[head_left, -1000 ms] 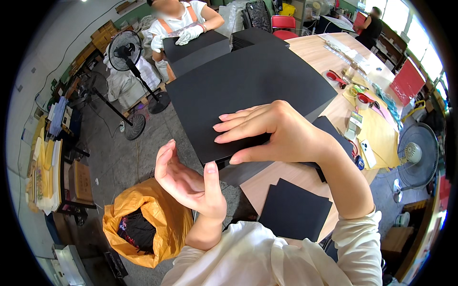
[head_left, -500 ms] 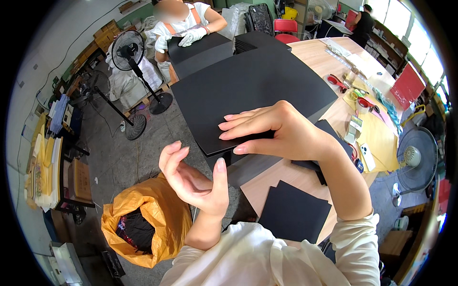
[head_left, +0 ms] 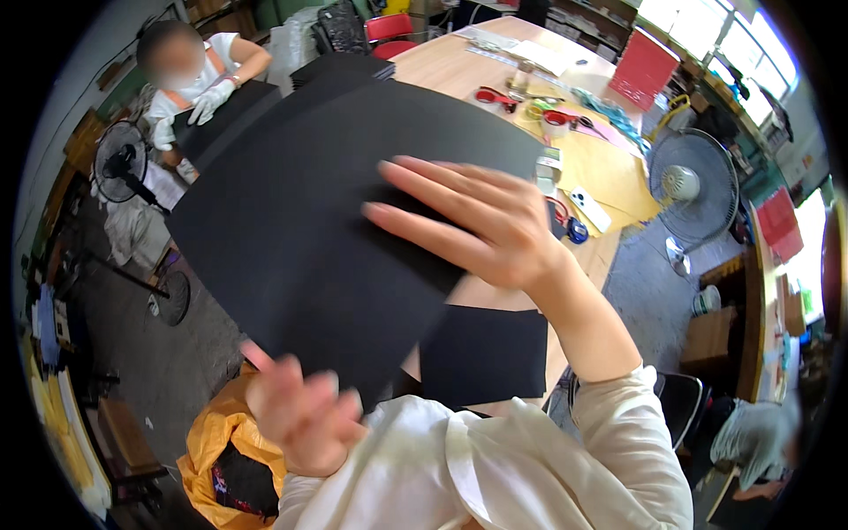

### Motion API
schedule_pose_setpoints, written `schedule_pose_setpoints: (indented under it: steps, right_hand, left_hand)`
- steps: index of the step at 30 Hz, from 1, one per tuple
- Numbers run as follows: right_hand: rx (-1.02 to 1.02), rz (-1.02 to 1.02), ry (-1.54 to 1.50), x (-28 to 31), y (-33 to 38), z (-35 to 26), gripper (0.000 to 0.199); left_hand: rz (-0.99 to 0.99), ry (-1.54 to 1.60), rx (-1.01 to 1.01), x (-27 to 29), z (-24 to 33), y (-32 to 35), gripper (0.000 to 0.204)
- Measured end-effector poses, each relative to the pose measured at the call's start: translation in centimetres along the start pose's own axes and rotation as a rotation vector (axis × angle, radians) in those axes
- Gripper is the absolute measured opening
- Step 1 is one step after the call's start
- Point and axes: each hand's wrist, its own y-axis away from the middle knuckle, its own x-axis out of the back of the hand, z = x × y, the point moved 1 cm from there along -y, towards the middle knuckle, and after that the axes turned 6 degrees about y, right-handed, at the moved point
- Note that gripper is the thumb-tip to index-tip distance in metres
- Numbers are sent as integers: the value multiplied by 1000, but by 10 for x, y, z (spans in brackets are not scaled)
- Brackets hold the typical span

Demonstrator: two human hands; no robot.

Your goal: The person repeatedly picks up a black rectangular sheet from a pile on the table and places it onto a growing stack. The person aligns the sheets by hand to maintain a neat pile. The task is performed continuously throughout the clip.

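A large black sheet or board (head_left: 291, 238) spreads across the middle over the table, its near part reaching toward my body. My right hand (head_left: 486, 216) lies over it with fingers stretched out, open, the thumb side toward me. My left hand (head_left: 305, 411) is at its near left edge, palm turned up. Motion smears those fingers, so whether they grip the edge cannot be made out. Smaller black sheets (head_left: 486, 353) lie on the table close to my body, right of the big one.
Across the table a person in white gloves (head_left: 212, 102) presses on black board. Behind stands a black stack (head_left: 344, 66). Scissors (head_left: 495, 99), tape (head_left: 555, 124) and a phone (head_left: 590, 209) lie right on the wooden table (head_left: 433, 64). An orange sack (head_left: 199, 468) and fans (head_left: 693, 181) stand around.
The black sheet now extends nearer to my body. My right hand has flattened over it, and my left hand has dropped to its near edge. The view has swung right.
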Motion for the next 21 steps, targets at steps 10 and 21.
schedule_pose_setpoints:
  steps: [10, 21]
  right_hand:
    - [-463, -700, 72, 53, 287, -203, 40]
    - [-458, -1055, -338, 24, 318, -201, 44]
  left_hand:
    - [-529, 424, 1276, -59, -22, 294, 24]
    - [-761, 206, 1102, -58, -16, 283, 19]
